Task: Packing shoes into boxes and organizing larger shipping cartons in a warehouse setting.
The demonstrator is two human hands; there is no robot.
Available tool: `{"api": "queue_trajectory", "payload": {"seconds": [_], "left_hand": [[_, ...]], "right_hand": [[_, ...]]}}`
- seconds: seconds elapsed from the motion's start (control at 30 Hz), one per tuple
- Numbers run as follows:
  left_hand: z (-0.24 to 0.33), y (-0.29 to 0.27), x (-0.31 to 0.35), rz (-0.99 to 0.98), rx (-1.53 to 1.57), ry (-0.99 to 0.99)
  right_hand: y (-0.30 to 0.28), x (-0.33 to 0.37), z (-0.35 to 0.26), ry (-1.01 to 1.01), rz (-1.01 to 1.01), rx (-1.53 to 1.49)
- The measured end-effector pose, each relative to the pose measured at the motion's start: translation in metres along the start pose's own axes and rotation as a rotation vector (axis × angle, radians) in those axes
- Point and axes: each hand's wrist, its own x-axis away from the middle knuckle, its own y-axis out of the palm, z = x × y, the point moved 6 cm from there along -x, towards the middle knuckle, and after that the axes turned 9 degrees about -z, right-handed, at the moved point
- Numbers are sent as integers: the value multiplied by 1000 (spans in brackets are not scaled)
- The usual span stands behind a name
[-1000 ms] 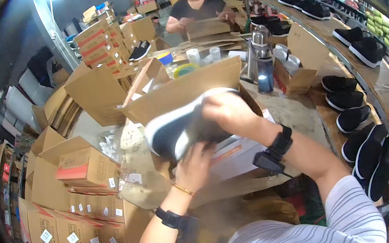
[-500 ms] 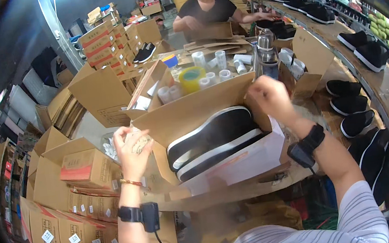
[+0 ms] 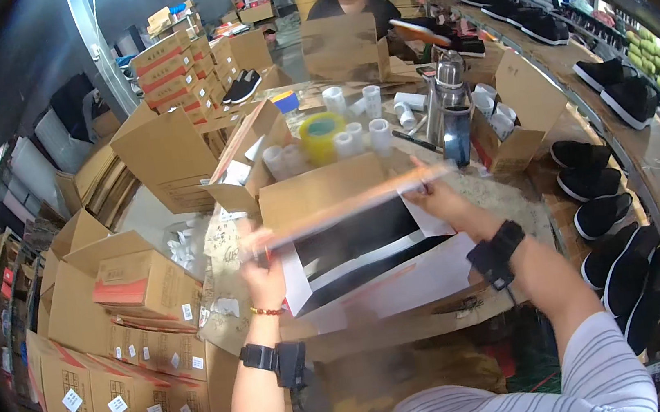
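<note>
The open shoe box sat at the near edge of the cluttered bench, a dark shoe with a white sole lying inside it; above the box both hands held a brown cardboard lid, blurred by motion. The left hand had its fingers curled shut on the lid's left end; the right hand pinched the right end, though the blur hid how tightly. Behind the box stood white tape cores, a yellow tape roll and a steel flask; left of the box lay stacked cartons; right of it black shoes lined a shelf; beyond, another person worked.
</note>
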Motion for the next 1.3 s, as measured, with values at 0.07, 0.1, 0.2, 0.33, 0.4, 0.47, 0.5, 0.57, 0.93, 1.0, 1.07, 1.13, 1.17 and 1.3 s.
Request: {"api": "queue_trajectory", "payload": {"seconds": [0.07,0.1,0.2,0.33,0.4,0.47,0.5,0.57,0.93,1.0,1.07,1.13,1.17,1.3], "left_hand": [[-1,-14,18,-40,-48,95],[10,-15,22,-82,-75,207],[46,-16,14,-294,-344,221],[83,4,-10,-766,-557,185],[99,25,-10,-863,-703,236],[96,35,-7,-947,-738,86],[97,34,-11,-960,-732,83],[94,31,-22,-1016,-661,-4],[125,46,33,-660,-666,90],[129,39,60,-576,-725,188],[122,30,88,-492,-810,247],[132,22,112,-290,-877,492],[136,5,118,-77,-702,349],[126,-29,167,404,322,-227]], "right_hand": [[-13,2,-31,112,-129,-343],[-20,4,-41,226,-237,-670],[-62,-4,-94,-215,-150,157],[-7,52,-148,-801,-443,951],[-3,52,-145,-770,-461,955],[1,46,-140,-733,-485,953],[-1,33,-136,-647,-589,804],[-2,24,-131,-557,-691,651],[-20,81,-103,-661,-89,396],[-23,90,-80,-423,3,-266],[3,107,-33,244,-415,-789],[-7,123,-30,238,-523,-851],[-3,136,-23,456,-522,-948],[53,155,-80,-12,-602,-1066]]}}
